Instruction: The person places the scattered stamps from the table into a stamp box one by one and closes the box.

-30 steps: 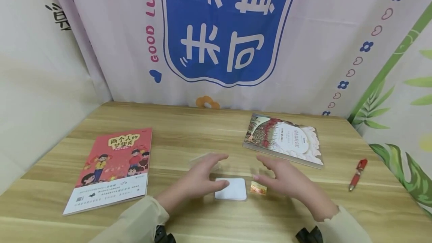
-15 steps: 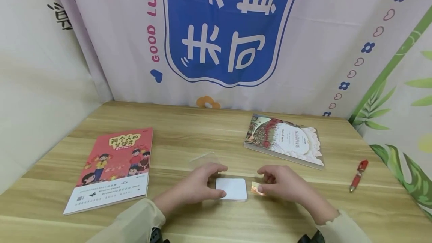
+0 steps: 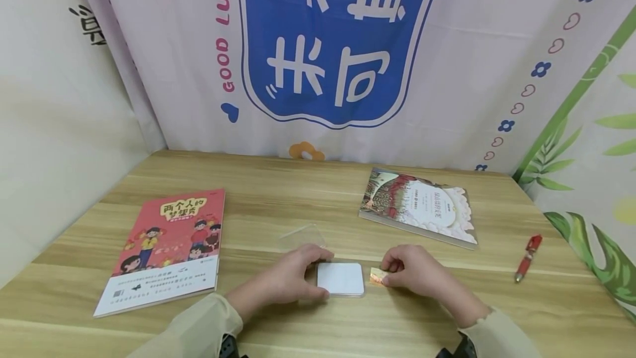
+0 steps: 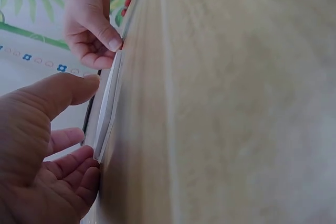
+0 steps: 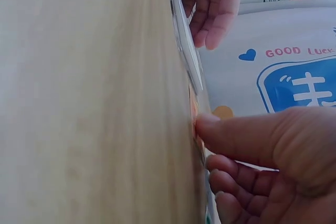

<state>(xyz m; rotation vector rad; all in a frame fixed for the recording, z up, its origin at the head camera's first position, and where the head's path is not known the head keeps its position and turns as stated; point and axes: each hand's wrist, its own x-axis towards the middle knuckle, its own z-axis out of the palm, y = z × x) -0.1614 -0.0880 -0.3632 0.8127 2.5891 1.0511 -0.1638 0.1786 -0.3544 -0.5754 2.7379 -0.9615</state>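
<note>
A white card stack (image 3: 340, 279) with rounded corners lies on the wooden table, its layered edge showing in the left wrist view. My left hand (image 3: 293, 278) rests loosely at its left side, the thumb by the near corner and the fingers by the far one. Just right of the stack is a small orange-and-yellow picture card (image 3: 376, 275). My right hand (image 3: 412, 272) has its thumb tip on that card's right edge and its fingers curled. In the right wrist view, the thumb (image 5: 231, 132) overlaps the orange card; the fingertips are beyond its edge.
A clear plastic piece (image 3: 303, 236) lies behind the left hand. At left is a pink-and-white book (image 3: 166, 247); an illustrated book (image 3: 419, 207) lies at the back right. A red pen (image 3: 528, 258) is near the right side. A printed curtain (image 3: 199, 70) hangs behind the table.
Both hands have come down to the table. The right thumb and fingers have closed in on the small picture card; the left thumb has drawn back from over the card stack to its left side.
</note>
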